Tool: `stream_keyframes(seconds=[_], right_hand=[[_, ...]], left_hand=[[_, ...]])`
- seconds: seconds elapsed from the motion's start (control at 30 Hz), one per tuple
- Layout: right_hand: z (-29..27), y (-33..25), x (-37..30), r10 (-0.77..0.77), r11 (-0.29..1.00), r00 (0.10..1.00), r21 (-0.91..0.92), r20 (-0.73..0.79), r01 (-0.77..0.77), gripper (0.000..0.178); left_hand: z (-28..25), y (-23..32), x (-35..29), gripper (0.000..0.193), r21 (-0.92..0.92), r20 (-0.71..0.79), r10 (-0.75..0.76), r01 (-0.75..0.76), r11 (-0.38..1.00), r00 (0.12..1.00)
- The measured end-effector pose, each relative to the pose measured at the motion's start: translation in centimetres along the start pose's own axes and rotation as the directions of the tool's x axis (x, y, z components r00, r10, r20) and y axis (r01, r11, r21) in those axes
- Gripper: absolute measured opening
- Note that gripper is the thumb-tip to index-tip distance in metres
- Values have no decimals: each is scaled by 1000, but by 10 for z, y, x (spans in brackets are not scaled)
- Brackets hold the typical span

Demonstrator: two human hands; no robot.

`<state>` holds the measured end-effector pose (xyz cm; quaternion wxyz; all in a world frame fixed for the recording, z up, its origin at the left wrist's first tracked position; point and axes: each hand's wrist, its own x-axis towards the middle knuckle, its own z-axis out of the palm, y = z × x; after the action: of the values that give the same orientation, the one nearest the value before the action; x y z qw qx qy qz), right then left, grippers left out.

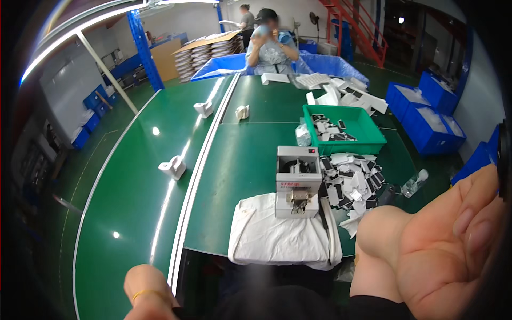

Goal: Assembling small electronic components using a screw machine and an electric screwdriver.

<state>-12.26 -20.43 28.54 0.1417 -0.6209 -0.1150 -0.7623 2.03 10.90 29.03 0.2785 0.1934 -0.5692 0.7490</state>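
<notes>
My right hand (448, 245) is raised large at the right side, palm turned toward me. Its fingers bend inward and reach a dark edge at the rim; whatever they grip cannot be made out. Low at the left, my left hand (144, 280) shows only as a bent wrist with a thin yellow band; its fingers are hidden. Between them a grey tabletop machine (297, 184) stands on a folded white cloth (277, 240) at the table's near edge. Right of the machine lies a heap of small white and black pieces (352, 184), nearest to my right hand.
Behind the heap stands a green crate (349, 148) holding similar pieces. White strips (341, 93) pile up farther back. White moulded parts (173, 168) sit on the left green surface (128, 229). A clear bottle (415, 185) lies right. A seated person (272, 50) faces me across the table.
</notes>
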Motion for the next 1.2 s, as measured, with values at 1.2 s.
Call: stream_keyframes(seconds=[1.2], right_hand=[[127,-92,37,-387,233,157,261,909,-937,22]], left_hand=[[-25,172,-223,24,483,459,-851,875,-2,-255]])
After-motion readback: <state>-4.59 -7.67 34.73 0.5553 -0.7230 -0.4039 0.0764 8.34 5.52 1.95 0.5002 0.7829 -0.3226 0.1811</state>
